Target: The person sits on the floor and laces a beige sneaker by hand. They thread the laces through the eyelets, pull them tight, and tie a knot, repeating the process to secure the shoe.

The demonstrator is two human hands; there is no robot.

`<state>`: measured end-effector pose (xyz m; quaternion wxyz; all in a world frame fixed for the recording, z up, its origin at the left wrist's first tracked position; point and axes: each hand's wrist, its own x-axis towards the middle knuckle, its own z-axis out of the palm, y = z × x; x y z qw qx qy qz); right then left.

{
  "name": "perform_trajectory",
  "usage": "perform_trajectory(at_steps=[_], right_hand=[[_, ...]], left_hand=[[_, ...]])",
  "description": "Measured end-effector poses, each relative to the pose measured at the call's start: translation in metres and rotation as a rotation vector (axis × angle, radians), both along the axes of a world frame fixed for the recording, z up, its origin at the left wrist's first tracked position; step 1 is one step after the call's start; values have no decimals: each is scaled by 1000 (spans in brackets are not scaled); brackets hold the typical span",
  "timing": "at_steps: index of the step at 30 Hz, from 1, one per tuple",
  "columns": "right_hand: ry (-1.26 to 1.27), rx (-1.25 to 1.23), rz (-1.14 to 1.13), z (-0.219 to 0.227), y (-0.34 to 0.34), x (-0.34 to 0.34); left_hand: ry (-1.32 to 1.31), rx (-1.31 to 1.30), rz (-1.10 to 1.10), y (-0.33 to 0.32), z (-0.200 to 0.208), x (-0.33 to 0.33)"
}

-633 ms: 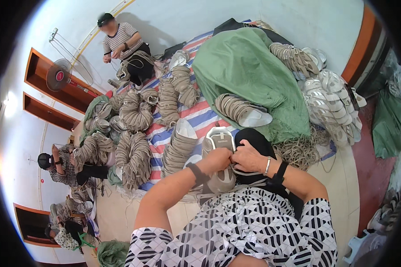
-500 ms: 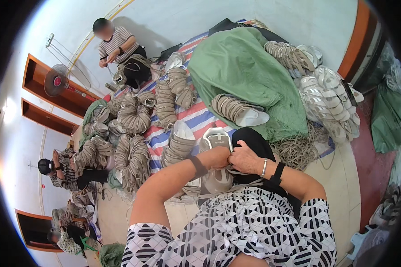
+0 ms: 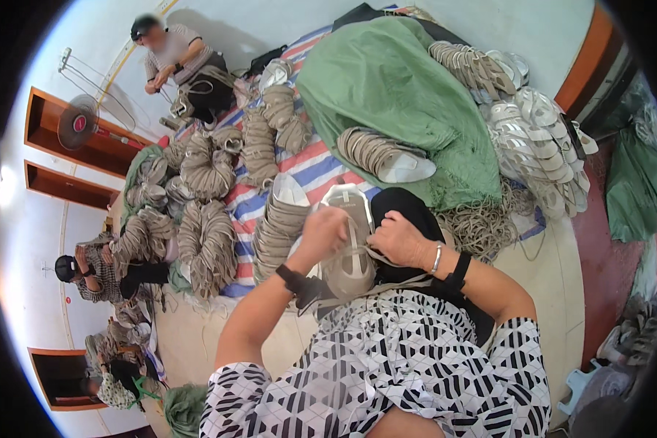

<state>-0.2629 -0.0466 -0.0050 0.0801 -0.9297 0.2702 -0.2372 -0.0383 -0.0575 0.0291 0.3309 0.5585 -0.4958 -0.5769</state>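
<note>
Below the hands, above a white shirt with a black geometric print (image 3: 387,358), a taupe fabric shoe upper with a white padded collar (image 3: 352,255) is seen. Its rounded toe is turned toward the body and its collar is pointed away; a pale strip is shown down its middle. The upper is set between the two hands, beside a black-trousered knee (image 3: 409,201). Its left side is partly covered by the left hand (image 3: 327,232), whose fingers are curled but blurred; whether anything is pinched there cannot be told. At its right edge the right hand (image 3: 398,239) is placed, fingers bent inward, their grip hidden. Farther left, a curved stack of nested taupe uppers (image 3: 279,226) is stood near a red, white and blue striped sheet (image 3: 315,171). Beyond, a large green woven sack (image 3: 394,87) is spread, and a seated co-worker in a striped top (image 3: 179,62) is seen
</note>
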Motion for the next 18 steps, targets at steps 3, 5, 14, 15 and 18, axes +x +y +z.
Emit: perform_trajectory(at_steps=[3, 5, 14, 15, 18], right_hand=[[-133, 341, -1, 25, -26, 4], [-527, 594, -48, 28, -25, 21], [-949, 1198, -91, 21, -32, -18], [-1025, 1212, -308, 28, -46, -52], [-1593, 1035, -645, 25, -89, -226]], left_hand=[[219, 40, 237, 23, -6, 3], [70, -145, 239, 30, -11, -7], [-74, -332, 335, 43, -7, -22], [-111, -301, 328, 46, -12, -16], [-157, -331, 349, 56, -30, -17]])
